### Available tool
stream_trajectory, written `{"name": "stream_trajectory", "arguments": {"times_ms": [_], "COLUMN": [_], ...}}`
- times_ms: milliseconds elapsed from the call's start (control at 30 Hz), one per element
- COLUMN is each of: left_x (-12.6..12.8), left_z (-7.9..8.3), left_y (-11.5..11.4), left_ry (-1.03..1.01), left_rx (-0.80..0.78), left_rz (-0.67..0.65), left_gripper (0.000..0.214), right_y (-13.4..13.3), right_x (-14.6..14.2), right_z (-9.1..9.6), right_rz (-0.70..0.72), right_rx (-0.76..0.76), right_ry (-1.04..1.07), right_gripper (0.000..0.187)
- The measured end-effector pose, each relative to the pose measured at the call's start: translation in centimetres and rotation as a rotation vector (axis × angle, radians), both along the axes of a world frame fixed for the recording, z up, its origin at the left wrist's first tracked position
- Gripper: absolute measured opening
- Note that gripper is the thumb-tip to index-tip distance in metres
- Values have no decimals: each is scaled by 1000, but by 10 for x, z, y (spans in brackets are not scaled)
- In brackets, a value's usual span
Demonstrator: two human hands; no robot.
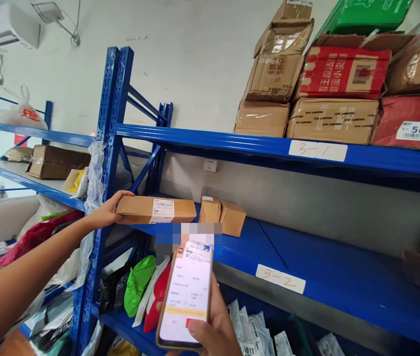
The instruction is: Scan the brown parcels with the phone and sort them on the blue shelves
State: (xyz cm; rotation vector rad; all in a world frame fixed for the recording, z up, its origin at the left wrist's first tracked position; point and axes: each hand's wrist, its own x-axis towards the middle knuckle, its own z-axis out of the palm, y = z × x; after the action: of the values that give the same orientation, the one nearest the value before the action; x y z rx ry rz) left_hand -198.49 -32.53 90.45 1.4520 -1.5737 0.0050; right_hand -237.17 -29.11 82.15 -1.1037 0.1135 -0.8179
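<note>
Box [147, 211] at blue shelf's [247, 252] edge, phone [186, 296] in front.
My left hand [113, 210] grips the box by its left end; my right hand [219, 321] is closed around the phone, thumb over its front.

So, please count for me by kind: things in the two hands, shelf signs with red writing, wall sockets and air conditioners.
Phone, in right hand: 1
Box, in left hand: 1
3-1 sign and 3-2 sign: 2
Wall socket: 1
Air conditioner: 1
Total: 6
</note>
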Motion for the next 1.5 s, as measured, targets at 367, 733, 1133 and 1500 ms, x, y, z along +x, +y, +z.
{"name": "stream_trajectory", "arguments": {"times_ms": [367, 733, 1133, 1500], "left_x": [7, 6, -17, -52], "left_z": [-2, -3, 2, -15], "left_y": [-5, -5, 7, 23], "left_ry": [35, 44, 46, -39], "left_rx": [5, 5, -15, -251], "left_rz": [-22, -10, 33, 151], "left_gripper": [78, 78, 76, 53], "right_y": [-48, -179, -188, -182], "right_x": [-56, -91, -85, -85], "right_z": [48, 63, 68, 79], "right_rz": [-532, -788, -778, -718], "right_rx": [96, 73, 352, 447], "right_ry": [-135, -221, -49, -47], "right_gripper": [99, 70, 34, 11]}}
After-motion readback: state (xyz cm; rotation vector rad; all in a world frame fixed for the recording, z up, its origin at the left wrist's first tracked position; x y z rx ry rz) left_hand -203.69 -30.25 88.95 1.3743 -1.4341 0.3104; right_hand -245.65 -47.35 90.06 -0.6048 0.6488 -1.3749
